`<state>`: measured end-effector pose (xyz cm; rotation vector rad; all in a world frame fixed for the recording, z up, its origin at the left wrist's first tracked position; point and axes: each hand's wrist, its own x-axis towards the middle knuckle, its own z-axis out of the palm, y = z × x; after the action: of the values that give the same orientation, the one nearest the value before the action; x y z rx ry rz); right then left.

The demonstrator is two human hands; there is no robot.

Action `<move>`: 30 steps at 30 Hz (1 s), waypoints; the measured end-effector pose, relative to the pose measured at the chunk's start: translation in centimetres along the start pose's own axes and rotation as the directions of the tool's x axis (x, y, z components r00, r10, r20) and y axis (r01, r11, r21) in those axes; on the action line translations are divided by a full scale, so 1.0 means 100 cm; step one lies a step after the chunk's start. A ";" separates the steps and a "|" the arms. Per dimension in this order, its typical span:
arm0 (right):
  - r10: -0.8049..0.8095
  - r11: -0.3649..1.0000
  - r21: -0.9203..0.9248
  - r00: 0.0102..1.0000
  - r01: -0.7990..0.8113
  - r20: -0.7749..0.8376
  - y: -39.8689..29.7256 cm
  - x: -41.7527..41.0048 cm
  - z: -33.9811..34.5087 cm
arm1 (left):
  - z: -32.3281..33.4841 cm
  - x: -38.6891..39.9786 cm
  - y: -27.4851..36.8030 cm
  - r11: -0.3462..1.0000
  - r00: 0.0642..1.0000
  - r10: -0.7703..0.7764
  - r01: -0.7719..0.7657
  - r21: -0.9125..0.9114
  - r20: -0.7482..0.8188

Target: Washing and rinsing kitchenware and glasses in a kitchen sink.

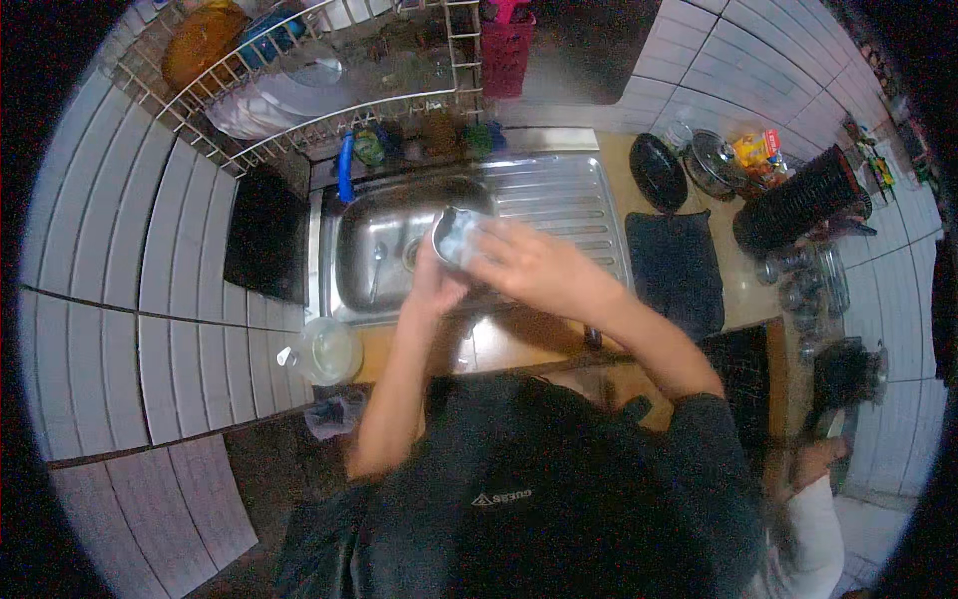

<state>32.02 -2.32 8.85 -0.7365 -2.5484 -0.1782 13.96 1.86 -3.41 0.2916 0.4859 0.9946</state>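
Over the stainless steel sink basin (367,224), my left hand (434,284) grips a small round vessel (441,232) with a metallic-looking rim, tilted so its dark inside faces up and right. My right hand (509,258) presses a pale bluish-white cloth or sponge (460,236) at the vessel's mouth; which of the two it is, I cannot tell. Some of its fingers are hidden by the blur and the vessel. A spoon (378,262) lies in the basin, left of the drain.
A wire dish rack (322,123) with plates stands behind the sink. The ribbed drainboard (557,202) is at its right, then a dark folded cloth (673,262), a lidded glass pot (712,165) and glasses. A clear container (329,352) stands front left. Another person's arm (812,509) shows lower right.
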 end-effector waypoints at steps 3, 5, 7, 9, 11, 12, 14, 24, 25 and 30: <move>-0.064 0.998 -0.023 0.997 0.065 0.050 0.008 0.000 0.005 | 0.016 -0.004 0.002 0.999 0.999 0.003 -0.001 0.050 -0.032; -0.119 0.992 -0.021 0.992 0.121 0.048 0.016 -0.003 0.015 | 0.026 -0.004 0.001 0.981 0.996 0.076 -0.067 0.181 -0.040; -0.084 0.996 0.039 0.990 0.080 0.114 0.015 0.000 0.024 | 0.026 -0.005 0.003 0.982 0.992 0.109 -0.099 0.162 -0.055; -0.047 0.995 0.095 0.981 0.029 0.189 0.012 0.002 0.027 | 0.026 -0.003 0.008 0.954 0.984 0.178 -0.168 0.249 -0.020; -0.067 0.993 0.108 0.975 0.045 0.210 0.010 0.004 0.027 | 0.027 -0.003 0.014 0.951 0.986 0.165 -0.152 0.270 -0.026; -0.044 0.996 0.086 0.976 0.026 0.212 0.008 0.004 0.032 | 0.021 0.001 0.014 0.950 0.986 0.158 -0.135 0.283 -0.058; 0.052 0.991 0.105 0.960 -0.084 0.276 -0.001 0.003 0.040 | 0.010 0.007 0.010 0.942 0.974 0.190 -0.145 0.302 -0.126; 0.178 0.978 0.003 0.843 -0.208 0.507 -0.003 0.014 0.052 | 0.005 0.012 0.010 0.864 0.934 0.354 -0.309 0.397 -0.044; 0.138 0.988 -0.011 0.847 -0.154 0.513 -0.003 0.016 0.048 | 0.008 0.011 0.011 0.865 0.936 0.350 -0.305 0.398 -0.043; 0.089 0.987 0.072 0.863 -0.144 0.497 0.007 0.016 0.044 | 0.018 0.011 0.010 0.880 0.924 0.381 -0.354 0.318 -0.027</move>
<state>29.42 0.16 5.77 -0.9952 -2.9465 0.2182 14.65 3.33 -1.72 0.6412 0.6852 1.3081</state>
